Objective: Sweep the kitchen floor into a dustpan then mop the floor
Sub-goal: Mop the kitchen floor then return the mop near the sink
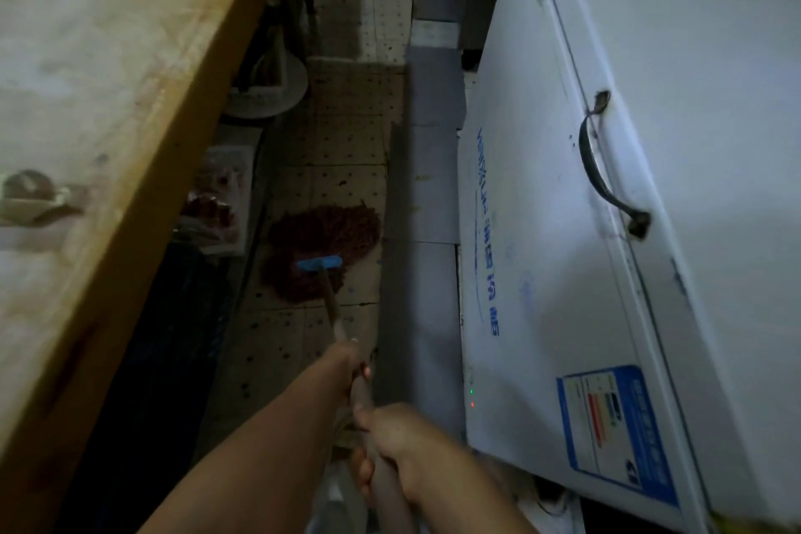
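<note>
Right hand [403, 442] nearest, fingers wrapped round the upper mop handle [346, 343]; left hand [346, 364] further down the same shaft, also gripping it. Both clamped on the wood, one behind the other, forearms running in from the bottom edge.

Beyond the hands, handle slanting down to a blue clamp [320, 263], and under that the dark red string mop head [323, 251], spread flat on the tiled floor [346, 134]. Sits mid-aisle, between the wooden worktable [108, 78] on the left and the white chest freezer [563, 230] on the right, just beside a grey strip [396, 230] along the freezer's foot.

Mopping stage, by the look of it; no broom or dustpan visible.

For a good stroke:
- Keep the strings splayed and pressed flat, not bunched.
- Work the full width, from the table's underside across to the grey strip.
- Pull back towards the feet in overlapping passes, so as not to tread on wet tile.
- Mind the pale basin [268, 91] and the tray [221, 195] under the table edge; steer round, not into them.

Further off, more tile in dim light, detail hard to make out.
</note>
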The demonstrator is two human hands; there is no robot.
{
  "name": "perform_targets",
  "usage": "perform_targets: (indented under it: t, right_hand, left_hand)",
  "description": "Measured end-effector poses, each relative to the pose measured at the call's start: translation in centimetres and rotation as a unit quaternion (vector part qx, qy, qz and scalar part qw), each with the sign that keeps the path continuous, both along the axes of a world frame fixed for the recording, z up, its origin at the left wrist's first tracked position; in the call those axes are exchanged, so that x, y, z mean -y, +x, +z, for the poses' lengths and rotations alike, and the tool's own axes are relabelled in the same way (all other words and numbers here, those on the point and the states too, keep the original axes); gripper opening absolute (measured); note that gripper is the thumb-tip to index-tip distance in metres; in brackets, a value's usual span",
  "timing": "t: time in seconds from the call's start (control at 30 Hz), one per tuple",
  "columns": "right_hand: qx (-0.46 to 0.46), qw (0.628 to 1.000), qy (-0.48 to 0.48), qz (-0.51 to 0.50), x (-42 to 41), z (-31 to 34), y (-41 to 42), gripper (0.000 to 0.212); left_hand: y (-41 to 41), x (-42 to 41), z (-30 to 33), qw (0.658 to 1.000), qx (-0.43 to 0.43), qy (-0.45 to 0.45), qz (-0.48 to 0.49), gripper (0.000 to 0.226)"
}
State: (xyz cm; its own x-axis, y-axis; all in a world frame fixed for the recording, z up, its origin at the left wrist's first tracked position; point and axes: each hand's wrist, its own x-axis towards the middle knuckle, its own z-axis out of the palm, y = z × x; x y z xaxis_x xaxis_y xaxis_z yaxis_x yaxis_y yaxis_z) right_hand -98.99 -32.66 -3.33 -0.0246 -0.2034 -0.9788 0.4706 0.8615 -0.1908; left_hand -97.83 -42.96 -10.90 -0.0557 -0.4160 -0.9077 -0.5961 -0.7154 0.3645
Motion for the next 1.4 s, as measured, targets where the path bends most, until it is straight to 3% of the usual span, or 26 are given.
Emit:
perform_targets:
  t: [0.17, 0.27, 0.33, 0.63, 0.8, 0.93, 1.13, 1.4]
  right_hand:
    - [-0.096, 0.995, 0.003, 0.029, -1.3, 0.3, 2.5, 0.063]
    - [-0.044, 0.999, 0.017, 0.012, 0.5, -0.5, 1.3, 0.039]
    - [-0.025, 0.999, 0.017, 0.01, 2.3, -0.4, 0.1, 0.035]
    - [-0.022, 1.0, -0.002, -0.006, 15.9, -1.6, -6.6, 0.037]
    - [-0.027, 0.998, -0.052, -0.003, 24.1, -3.8, -7.4, 0.042]
    - [-0.011, 0.998, -0.058, -0.003, 27.3, -4.8, -8.1, 0.039]
    - [-0.028, 0.997, -0.034, 0.07, 23.0, -4.0, -5.9, 0.038]
    - [-0.01, 0.996, -0.017, 0.085, 12.0, -1.9, -0.1, 0.032]
  left_hand:
    - [1.9, -2.4, 0.9, 0.998, -0.02, 0.02, 0.048, 0.038]
    - [1.7, -0.3, -0.4, 0.999, -0.023, -0.004, 0.022, 0.026]
    - [0.8, 2.1, -1.2, 1.0, -0.03, -0.01, -0.001, 0.027]
    - [-6.5, 16.8, -5.4, 1.0, -0.02, -0.01, 0.014, 0.043]
    - [-7.7, 25.5, -7.6, 0.996, 0.019, -0.062, -0.064, 0.03]
    - [-8.3, 29.0, -7.6, 0.988, 0.048, -0.075, -0.126, 0.044]
    - [-5.7, 24.3, -7.5, 0.993, 0.027, -0.07, -0.093, 0.047]
    - [1.1, 11.9, -3.9, 0.999, 0.013, -0.045, -0.015, 0.041]
